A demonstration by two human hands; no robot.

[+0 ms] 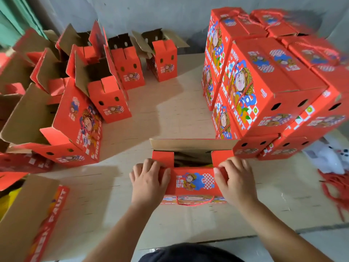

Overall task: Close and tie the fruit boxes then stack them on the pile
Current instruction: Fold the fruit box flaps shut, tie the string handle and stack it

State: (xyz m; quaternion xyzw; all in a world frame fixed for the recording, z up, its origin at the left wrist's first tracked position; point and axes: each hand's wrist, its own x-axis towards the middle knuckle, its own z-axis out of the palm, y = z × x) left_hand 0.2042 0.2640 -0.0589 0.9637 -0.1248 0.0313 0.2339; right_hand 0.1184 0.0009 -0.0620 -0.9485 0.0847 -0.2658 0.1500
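So we've got a red fruit box point(192, 181) sitting on the cardboard-covered surface point(170, 114) right in front of us, top only half closed: the near flap is folded over, the far brown flap point(192, 144) stands up, and there's a dark gap between. A red cord handle point(194, 202) hangs on its near side. Our left hand point(149, 178) has its fingers curled over the flap's left edge, and our right hand point(236, 178) pinches the right corner, both forearms reaching in from below. The pile point(268, 76) of closed boxes sits just right of it, printed "FRESH FRUIT". Open boxes point(111, 99) stand off to the left.
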